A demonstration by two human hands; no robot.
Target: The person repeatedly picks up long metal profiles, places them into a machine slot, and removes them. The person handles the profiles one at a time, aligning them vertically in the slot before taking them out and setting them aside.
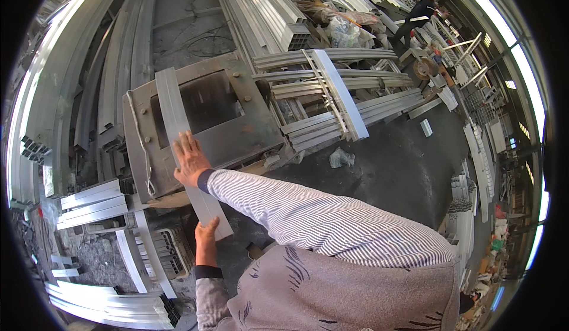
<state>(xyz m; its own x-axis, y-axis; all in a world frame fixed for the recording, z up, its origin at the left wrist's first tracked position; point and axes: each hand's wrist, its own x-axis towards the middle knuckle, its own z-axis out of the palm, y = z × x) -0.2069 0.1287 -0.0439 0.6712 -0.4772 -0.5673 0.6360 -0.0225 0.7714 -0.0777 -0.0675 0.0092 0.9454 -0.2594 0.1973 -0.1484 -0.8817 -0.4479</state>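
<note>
A long silver-grey metal profile (170, 103) with fine grooves lies slanted across a brown steel machine table (207, 141) that has a dark rectangular opening. On the profile's upper face, past the table's near edge, my right hand (192, 162) rests flat with its fingers stretched. Lower down, my left hand (207, 236) grips the profile's near end, the thumb on top at its edge and the other fingers hidden beneath. A pale cord (142, 147) hangs along the table's left side.
Long metal profiles (65, 88) are stacked at the left, more bars (267, 23) at the far side. Curved strips (332, 76) lie right of the table. Short pieces (95, 203) sit at the near left, beside a crate (169, 251). Another person (418, 20) stands far right.
</note>
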